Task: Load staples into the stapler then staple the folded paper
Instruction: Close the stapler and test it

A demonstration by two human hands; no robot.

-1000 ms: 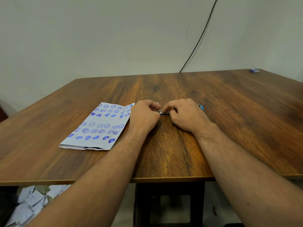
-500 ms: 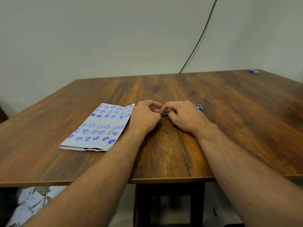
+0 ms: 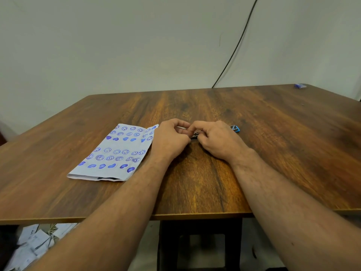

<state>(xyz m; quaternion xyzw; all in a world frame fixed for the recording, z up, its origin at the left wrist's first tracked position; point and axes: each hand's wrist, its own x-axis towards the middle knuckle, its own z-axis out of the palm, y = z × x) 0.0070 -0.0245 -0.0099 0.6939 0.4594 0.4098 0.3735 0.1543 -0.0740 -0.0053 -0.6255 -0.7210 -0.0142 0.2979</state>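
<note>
A small blue and metal stapler (image 3: 235,128) lies on the wooden table (image 3: 273,153), mostly hidden under my right hand (image 3: 216,140); its blue end sticks out to the right and a dark metal part (image 3: 194,136) shows between my hands. My left hand (image 3: 170,139) pinches at that metal part from the left, fingertips touching those of the right hand. Whether staples sit between the fingers is hidden. The folded paper (image 3: 115,153), white with blue stamped smileys and hearts, lies flat just left of my left hand.
A small blue object (image 3: 300,86) rests at the far right corner of the table. A black cable (image 3: 234,49) runs down the wall behind. Scattered papers (image 3: 33,243) lie on the floor below the table's near left edge.
My fingertips have drawn closer together over the stapler's metal part and lifted slightly. The paper and the blue end of the stapler have stayed in place.
</note>
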